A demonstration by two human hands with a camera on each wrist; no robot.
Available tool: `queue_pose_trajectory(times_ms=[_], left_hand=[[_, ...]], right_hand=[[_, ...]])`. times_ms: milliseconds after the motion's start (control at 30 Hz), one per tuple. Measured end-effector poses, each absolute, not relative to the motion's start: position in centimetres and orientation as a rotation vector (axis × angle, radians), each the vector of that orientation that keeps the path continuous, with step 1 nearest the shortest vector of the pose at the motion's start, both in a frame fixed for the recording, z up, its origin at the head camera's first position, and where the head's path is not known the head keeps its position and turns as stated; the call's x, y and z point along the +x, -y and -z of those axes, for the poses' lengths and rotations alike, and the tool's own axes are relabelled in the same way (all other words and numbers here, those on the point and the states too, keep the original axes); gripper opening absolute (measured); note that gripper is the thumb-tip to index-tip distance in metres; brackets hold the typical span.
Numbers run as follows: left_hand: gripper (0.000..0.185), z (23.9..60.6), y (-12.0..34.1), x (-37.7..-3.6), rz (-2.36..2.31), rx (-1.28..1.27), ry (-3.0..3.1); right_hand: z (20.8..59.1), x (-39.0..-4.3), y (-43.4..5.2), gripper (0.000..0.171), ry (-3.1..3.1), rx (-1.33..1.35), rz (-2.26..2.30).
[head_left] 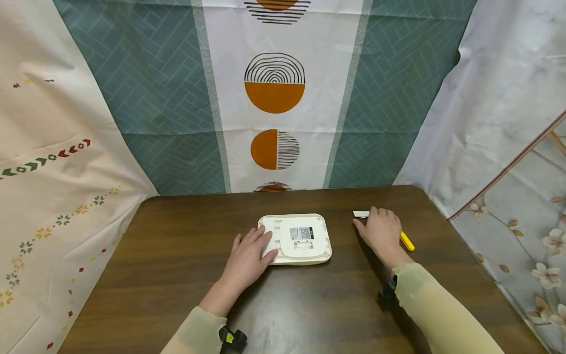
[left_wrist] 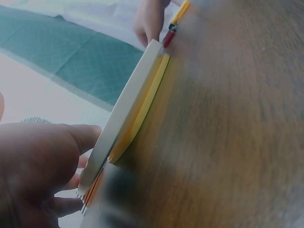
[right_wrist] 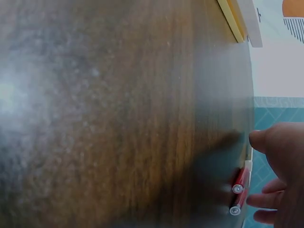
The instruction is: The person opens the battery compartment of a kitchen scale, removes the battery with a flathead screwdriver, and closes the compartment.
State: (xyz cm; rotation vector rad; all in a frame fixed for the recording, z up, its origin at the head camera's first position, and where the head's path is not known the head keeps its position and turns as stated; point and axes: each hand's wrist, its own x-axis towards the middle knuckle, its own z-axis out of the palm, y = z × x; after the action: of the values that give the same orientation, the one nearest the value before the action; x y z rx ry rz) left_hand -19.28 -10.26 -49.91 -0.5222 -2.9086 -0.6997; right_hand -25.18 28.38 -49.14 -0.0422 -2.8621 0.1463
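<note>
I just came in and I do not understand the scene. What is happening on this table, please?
A person sits at a brown wooden table. The left hand rests on the left edge of a flat white device lying with its label side up. The right hand lies over two small red batteries, beside a small white piece and a yellow tool.

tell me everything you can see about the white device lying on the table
The white device is a flat, rounded-rectangular plastic unit lying face-down near the middle of the wooden table. Its underside shows a raised central panel with a printed label and ribbed strips. The left wrist view shows a yellowish lower edge. The left hand rests on its left end; the right hand is apart from it.
</note>
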Motion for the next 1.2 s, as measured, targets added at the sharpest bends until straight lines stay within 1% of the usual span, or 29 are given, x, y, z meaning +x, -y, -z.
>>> queue_pose_trajectory(times_ms=[667, 1200], left_hand=[[0.061, 50.0, 10.3, -19.3, 0.703, -0.524, 2.914], [0.061, 49.9, 10.3, -19.3, 0.701, -0.518, 2.918]], right_hand=[[49.3, -26.7, -27.5, 0.066, 2.955, -0.154, -0.073], [49.7, -27.2, -27.5, 0.057, 2.924, -0.14, -0.089]])
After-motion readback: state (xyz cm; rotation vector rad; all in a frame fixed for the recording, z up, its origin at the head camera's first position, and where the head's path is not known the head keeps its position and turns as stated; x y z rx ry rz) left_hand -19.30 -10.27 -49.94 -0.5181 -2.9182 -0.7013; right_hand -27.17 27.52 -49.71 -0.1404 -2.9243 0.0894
